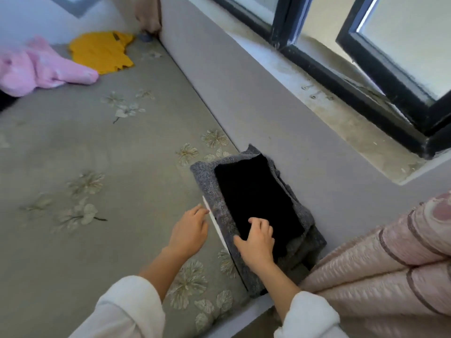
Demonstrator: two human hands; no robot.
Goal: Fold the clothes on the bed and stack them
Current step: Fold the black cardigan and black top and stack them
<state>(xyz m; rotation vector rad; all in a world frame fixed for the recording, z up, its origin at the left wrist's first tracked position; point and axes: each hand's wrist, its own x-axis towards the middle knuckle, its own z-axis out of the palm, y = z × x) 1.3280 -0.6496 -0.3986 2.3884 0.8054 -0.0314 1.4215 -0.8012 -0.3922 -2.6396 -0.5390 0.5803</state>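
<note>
Lying against the wall (268, 106) on the bed (97, 154), a flat folded black garment (253, 198) tops a folded grey knit (210, 181). The right hand (258, 242) presses it, grip wide; the left hand (189, 230), grip slack and empty, sits just beside them.

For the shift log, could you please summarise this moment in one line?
stage: stacking | right hand: rests on black garment atop grey garment | left hand: beside grey garment | unfolded: pink garment, yellow garment
</note>
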